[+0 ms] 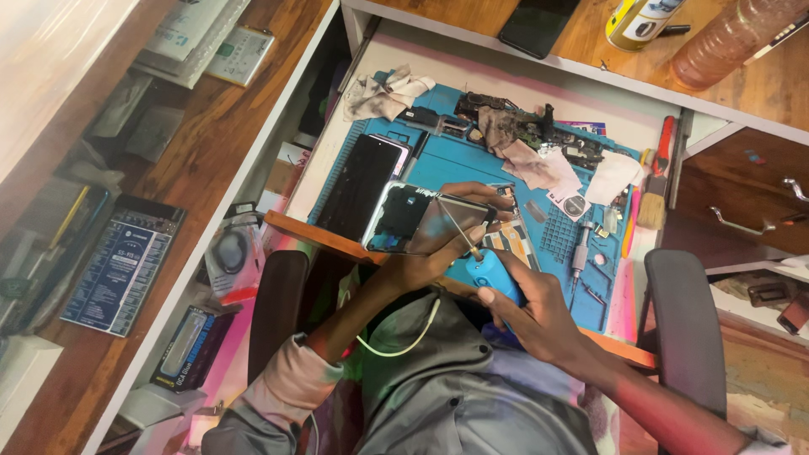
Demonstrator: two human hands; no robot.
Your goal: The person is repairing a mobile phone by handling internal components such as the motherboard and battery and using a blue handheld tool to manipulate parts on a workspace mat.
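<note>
Centrally, left hand (pixel 419 263) grips phone (pixel 425 221); right hand (pixel 533 313) holds blue tool (pixel 492 276).

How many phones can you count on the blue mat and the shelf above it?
3: a black phone lying on the blue mat, an opened phone in the left hand, and a dark phone on the shelf. Others may be hidden.

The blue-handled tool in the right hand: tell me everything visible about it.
The blue-handled tool has a chunky, rounded bright-blue grip that looks like plastic, with a thin metal shaft rising from its top toward the upper left. The right hand wraps the grip from below, thumb along its side. The shaft's tip rests on the opened phone, a flat dark body tilted up in the left hand. It sits above the near edge of the blue work mat. Its tip shape is too small to tell.
</note>
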